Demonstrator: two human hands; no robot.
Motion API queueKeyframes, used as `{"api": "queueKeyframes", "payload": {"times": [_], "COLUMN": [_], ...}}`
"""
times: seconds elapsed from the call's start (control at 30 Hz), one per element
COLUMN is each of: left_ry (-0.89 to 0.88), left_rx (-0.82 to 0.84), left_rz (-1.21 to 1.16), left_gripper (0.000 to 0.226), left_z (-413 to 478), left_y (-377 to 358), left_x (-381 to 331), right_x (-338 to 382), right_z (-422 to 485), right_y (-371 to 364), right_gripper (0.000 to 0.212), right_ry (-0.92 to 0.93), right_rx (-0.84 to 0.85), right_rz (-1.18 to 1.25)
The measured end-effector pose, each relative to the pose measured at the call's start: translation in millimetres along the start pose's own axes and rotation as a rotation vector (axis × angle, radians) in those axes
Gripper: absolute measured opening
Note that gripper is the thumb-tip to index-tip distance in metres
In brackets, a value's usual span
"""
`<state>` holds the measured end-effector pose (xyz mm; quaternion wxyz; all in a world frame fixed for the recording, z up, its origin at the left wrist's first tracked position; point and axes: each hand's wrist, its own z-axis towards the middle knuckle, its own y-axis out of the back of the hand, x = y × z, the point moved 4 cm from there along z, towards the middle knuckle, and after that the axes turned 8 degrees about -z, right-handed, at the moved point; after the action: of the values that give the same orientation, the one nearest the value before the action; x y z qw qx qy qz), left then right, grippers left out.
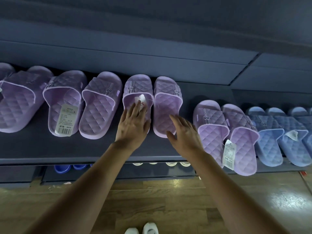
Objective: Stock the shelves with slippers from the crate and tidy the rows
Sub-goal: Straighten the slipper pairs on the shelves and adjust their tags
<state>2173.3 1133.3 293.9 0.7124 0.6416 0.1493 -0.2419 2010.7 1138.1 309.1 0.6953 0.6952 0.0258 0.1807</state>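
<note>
Apparently the tidying step was in hand: the left hand [133,125] lay flat on one slipper [137,86], and the right hand [184,132], fingers straight, touched its mate [166,102] just beside. Next, I judged, both needed a gentle push into line.

A wood-plank floor [152,208] fills the lower part of the frame, its brown boards running left to right. A bright patch of glare [280,200] lies on the boards at the lower right, and a fainter one [173,183] sits near the middle. At the bottom edge, close to centre, a pair of white shoes [150,228] stands side by side, cut off by the frame. A small pale scrap [50,188] lies on the floor at the left, a pinkish scrap [68,183] near it. At the right edge shows a small red thing [303,173], too cropped to identify.
</note>
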Motion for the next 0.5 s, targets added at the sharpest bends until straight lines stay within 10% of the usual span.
{"api": "queueKeyframes", "payload": {"times": [0.5], "left_ry": [0.149], "left_rx": [0.072], "left_rz": [-0.070], "left_gripper": [0.063], "left_z": [-26.3], "left_y": [-24.0], "left_x": [1.3], "right_x": [-4.4], "right_z": [1.8], "right_y": [-33.8], "right_gripper": [0.064], "right_ry": [0.112], "right_rx": [-0.028], "right_rz": [0.041]}}
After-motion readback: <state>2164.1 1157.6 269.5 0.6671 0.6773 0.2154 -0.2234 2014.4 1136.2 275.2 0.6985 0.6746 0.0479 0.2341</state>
